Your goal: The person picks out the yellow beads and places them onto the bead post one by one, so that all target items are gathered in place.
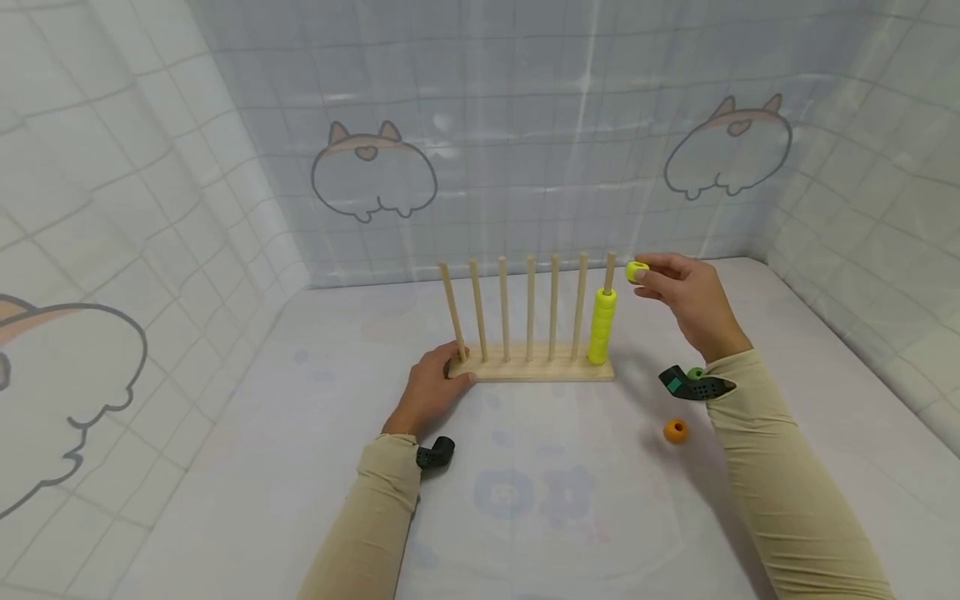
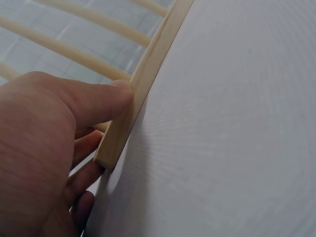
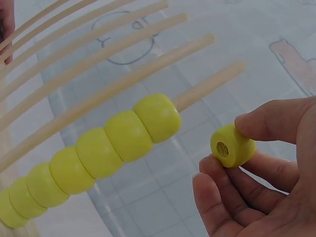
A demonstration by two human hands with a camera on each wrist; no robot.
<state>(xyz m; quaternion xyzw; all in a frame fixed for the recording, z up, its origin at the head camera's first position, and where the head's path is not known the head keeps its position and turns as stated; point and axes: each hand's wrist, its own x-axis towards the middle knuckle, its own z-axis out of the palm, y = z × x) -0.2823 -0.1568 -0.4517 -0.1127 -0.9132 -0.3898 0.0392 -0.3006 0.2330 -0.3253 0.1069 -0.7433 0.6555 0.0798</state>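
My right hand [image 1: 686, 300] pinches a yellow bead [image 3: 233, 145] between thumb and fingers, its hole showing in the right wrist view. The bead is just right of the rightmost peg [image 3: 212, 85], apart from it and near its top. A stack of several yellow beads [image 1: 602, 327] fills that peg's lower part, leaving the tip bare. The other upright wooden pegs [image 1: 504, 308] carry no beads. At the left end, my left hand [image 1: 435, 385] grips the wooden base [image 1: 540, 372], with the thumb on its front edge and the other fingers behind it, partly hidden.
An orange bead [image 1: 676, 431] lies on the white tabletop [image 1: 570, 550] in front of the right forearm. Partly hidden by the right wrist's black device [image 1: 693, 386] is a green bead [image 1: 696, 373]. A tile-patterned sheet [image 1: 517, 167] stands behind the rack.
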